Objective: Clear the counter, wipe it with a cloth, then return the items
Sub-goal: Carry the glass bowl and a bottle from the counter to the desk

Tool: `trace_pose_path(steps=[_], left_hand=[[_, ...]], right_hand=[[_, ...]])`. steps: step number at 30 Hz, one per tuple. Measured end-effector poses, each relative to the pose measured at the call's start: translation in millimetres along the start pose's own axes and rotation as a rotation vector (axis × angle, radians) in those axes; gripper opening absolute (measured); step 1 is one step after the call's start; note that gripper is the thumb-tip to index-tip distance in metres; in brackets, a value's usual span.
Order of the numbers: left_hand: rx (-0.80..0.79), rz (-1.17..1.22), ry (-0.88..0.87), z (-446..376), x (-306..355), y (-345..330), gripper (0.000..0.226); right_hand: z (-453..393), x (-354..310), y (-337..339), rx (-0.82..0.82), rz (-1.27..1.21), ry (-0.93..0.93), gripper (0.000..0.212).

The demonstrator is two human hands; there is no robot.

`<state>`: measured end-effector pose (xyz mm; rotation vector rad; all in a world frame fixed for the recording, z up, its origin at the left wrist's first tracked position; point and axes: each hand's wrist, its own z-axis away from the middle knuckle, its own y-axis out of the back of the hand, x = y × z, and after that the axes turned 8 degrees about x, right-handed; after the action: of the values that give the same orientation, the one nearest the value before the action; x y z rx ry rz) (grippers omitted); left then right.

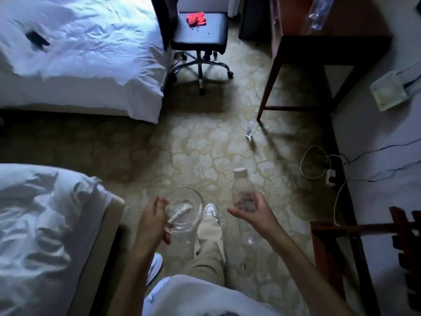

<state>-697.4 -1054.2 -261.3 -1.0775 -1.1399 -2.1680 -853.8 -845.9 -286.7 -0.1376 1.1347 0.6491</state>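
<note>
My left hand (151, 218) grips the rim of a clear glass bowl (192, 201) at its left side; a small white stick-like item (180, 212) lies inside the bowl. My right hand (252, 209) holds a clear plastic bottle with a white cap (241, 185) by its lower part, cap pointing away from me. Both are carried above the patterned carpet. A red cloth (196, 18) lies on the seat of a black office chair (200, 35) at the far end. The dark wooden desk (328, 44) stands at the upper right.
Two beds with white covers (75, 53) (45, 224) flank the left side. A small clear bottle (249, 128) stands on the carpet by the desk leg. Cables and a plug strip (330, 174) lie along the right wall. A dark wooden rack (376, 229) is at lower right.
</note>
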Motion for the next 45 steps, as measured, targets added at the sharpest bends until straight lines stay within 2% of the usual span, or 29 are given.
trace_pose_path(steps=[4,7,12,15,19,24,28,33,35,38,41,45], left_hand=[[-0.082,0.001,-0.001,-111.6,76.3,-46.5,0.029],[-0.138,0.011,-0.083,-193.1,156.7,-70.9,0.028],[-0.200,0.025,-0.196,-315.2,274.5,-123.5,0.032],[-0.235,0.030,-0.193,-380.9,310.8,-170.5,0.032],[-0.298,-0.047,-0.220,-476.1,367.7,-257.4,0.032],[-0.405,-0.072,-0.265,-568.1,481.1,-349.9,0.035],[-0.465,-0.117,-0.355,-638.6,572.2,-421.8,0.034],[-0.619,-0.219,-0.454,-719.8,654.2,-531.1,0.033],[-0.697,-0.281,-0.460,-744.9,674.5,-579.3,0.032],[-0.857,-0.376,-0.468,-782.0,706.8,-652.0,0.017],[-0.984,-0.526,-0.542,-809.0,740.2,-711.1,0.022],[-1.069,-0.704,-0.714,-837.0,768.1,-768.3,0.021]], right_hand=[[-107.1,-62.3,7.9,0.077,0.008,-0.042,0.062],[-186.1,-130.1,28.4,0.154,-0.028,0.011,0.055],[-304.1,-214.5,67.3,0.315,-0.148,0.074,0.061],[-379.5,-232.7,82.2,0.384,-0.257,0.052,0.049],[-510.7,-262.7,104.7,0.468,-0.312,0.030,0.047],[-651.2,-327.5,154.4,0.521,-0.346,0.073,0.054],[-734.5,-375.6,206.1,0.661,-0.380,0.126,0.063],[-816.5,-387.9,245.5,0.832,-0.440,0.137,0.061],[-845.5,-383.9,251.5,0.951,-0.435,0.091,0.073],[-890.4,-383.5,258.9,1.151,-0.466,0.011,0.091],[-929.8,-380.4,260.7,1.341,-0.509,-0.061,0.072],[-963.6,-394.9,260.4,1.468,-0.549,-0.132,0.073]])
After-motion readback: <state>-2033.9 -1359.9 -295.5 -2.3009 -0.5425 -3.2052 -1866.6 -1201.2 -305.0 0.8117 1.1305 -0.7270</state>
